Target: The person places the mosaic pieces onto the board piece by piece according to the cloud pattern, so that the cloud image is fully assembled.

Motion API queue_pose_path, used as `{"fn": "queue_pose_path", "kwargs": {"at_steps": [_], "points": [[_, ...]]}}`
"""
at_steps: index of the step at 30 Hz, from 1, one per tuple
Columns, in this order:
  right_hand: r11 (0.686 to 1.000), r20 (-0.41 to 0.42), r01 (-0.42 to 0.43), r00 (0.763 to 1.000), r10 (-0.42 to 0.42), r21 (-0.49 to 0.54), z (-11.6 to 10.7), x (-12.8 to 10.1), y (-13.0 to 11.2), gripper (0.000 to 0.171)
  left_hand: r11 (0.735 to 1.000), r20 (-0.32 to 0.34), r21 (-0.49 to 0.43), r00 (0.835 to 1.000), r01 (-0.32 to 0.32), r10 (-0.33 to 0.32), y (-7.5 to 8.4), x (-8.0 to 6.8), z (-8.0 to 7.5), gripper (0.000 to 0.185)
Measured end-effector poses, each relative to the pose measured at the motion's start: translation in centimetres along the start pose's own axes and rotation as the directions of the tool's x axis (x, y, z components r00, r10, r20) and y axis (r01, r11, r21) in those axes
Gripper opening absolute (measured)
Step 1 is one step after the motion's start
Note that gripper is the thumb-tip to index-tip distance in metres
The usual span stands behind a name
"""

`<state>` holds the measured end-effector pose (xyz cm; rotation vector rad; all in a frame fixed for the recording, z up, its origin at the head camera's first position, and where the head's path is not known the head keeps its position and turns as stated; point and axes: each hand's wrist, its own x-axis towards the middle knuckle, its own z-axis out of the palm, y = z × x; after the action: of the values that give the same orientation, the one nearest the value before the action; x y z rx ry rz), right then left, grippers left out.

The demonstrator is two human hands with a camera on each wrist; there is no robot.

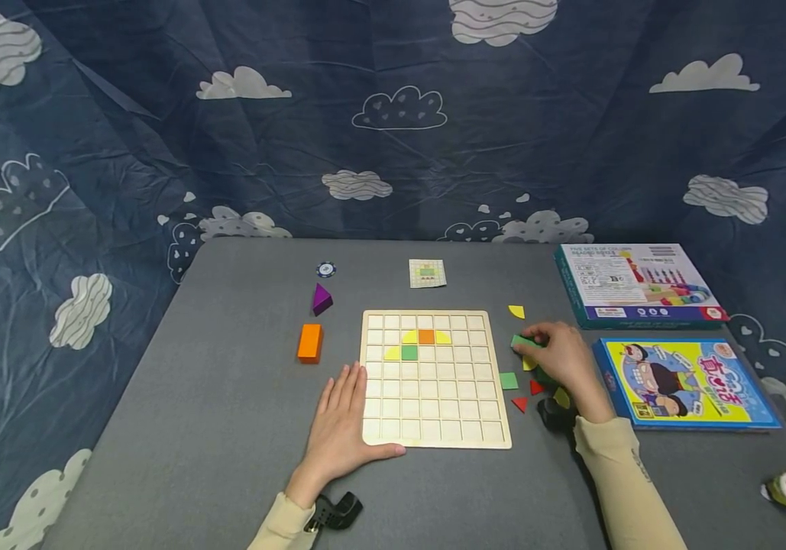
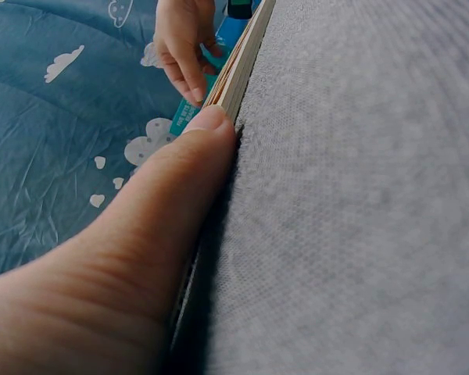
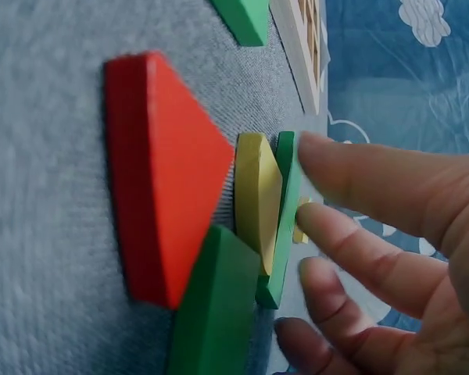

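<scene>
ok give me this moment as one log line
left hand: flat, steadying grid board | right hand: pinching green tile beside board | loose tiles nearby

The bench [image 1: 214, 397] wears grey, matt, finely woven cloth. The grid board [image 1: 434, 412] looks like pale, smooth wood. The green piece [image 3: 285, 226] and red triangle [image 3: 168, 172] look painted and matt. The two boxes [image 1: 640, 284] are glossy printed card.

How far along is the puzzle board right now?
Early. The board holds about five pieces: yellow and orange ones above, yellow and green below. The left hand rests flat on its corner; the right hand pinches a green piece. Most squares are bare, and loose pieces lie beside it.
</scene>
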<state>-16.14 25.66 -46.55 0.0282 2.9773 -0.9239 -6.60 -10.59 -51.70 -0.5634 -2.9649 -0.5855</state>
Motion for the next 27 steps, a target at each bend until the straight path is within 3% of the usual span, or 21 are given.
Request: {"fn": "queue_pose_path", "kwargs": {"at_steps": [8,27], "points": [[0.999,0.052,-0.013,0.999,0.015,-0.042,0.1,0.2,-0.3,0.032,1.000,0.008,-0.008,1.000,0.008,-0.008,0.1,0.0,-0.1,0.129],[0.999,-0.007,0.022,1.000,-0.022,-0.032,0.2,0.0,-1.1,0.019,1.000,0.012,0.002,1.000,0.008,-0.008,0.1,0.0,-0.1,0.130]]}}
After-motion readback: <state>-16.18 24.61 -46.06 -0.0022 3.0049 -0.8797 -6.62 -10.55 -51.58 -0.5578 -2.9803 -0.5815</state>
